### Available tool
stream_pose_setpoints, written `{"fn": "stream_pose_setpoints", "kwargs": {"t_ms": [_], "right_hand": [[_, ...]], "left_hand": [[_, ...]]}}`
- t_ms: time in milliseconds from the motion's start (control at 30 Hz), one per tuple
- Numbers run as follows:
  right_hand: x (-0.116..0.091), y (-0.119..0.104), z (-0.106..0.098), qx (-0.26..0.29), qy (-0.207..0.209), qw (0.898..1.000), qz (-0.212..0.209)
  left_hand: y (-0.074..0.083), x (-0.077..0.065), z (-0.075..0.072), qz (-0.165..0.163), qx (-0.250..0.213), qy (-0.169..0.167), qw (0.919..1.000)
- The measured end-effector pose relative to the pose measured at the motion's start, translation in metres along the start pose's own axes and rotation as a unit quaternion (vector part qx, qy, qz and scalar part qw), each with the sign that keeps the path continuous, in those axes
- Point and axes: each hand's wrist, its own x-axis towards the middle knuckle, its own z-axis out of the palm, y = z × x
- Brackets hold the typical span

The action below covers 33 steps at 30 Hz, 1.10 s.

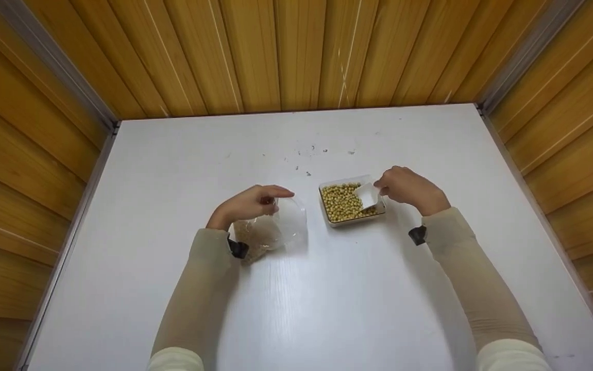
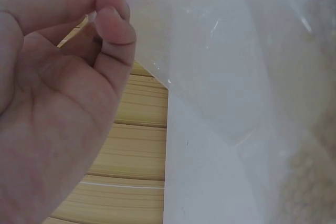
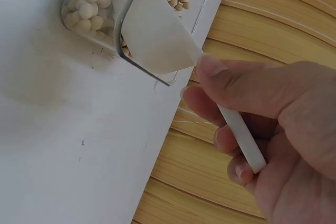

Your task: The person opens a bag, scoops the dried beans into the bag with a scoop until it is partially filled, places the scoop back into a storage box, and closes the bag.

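Observation:
My right hand grips the handle of a white scoop, thumb on top and fingers curled under it. The scoop's head is down among the pale yellow soybeans at the right side of a clear rectangular container. To the left, my left hand pinches the rim of a clear plastic bag between thumb and fingers. Soybeans also show through the lower part of the bag, which rests on the table under the left wrist.
The white table carries small dark specks behind the container. Wood-patterned panels rise along the back and both sides. A black band piece hangs from the right wrist.

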Motion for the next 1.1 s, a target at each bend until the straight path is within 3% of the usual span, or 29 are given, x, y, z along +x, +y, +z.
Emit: {"fn": "stream_pose_setpoints", "kwargs": {"t_ms": [267,467,967,1100], "right_hand": [[-0.003,0.014,0.01,0.092,-0.044,0.993,0.061],[-0.002,0.024,0.017,0.138,-0.048,0.987,0.062],[0.001,0.032,0.028,0.164,-0.04,0.984,0.049],[0.002,0.031,0.03,0.177,-0.038,0.982,0.055]], "left_hand": [[-0.002,0.0,0.001,-0.006,0.0,0.004,1.0],[-0.002,0.0,0.001,-0.004,-0.003,0.0,1.0],[-0.001,0.0,0.0,0.006,-0.001,-0.001,1.0],[-0.008,0.002,0.002,0.008,0.003,0.001,1.0]]}}
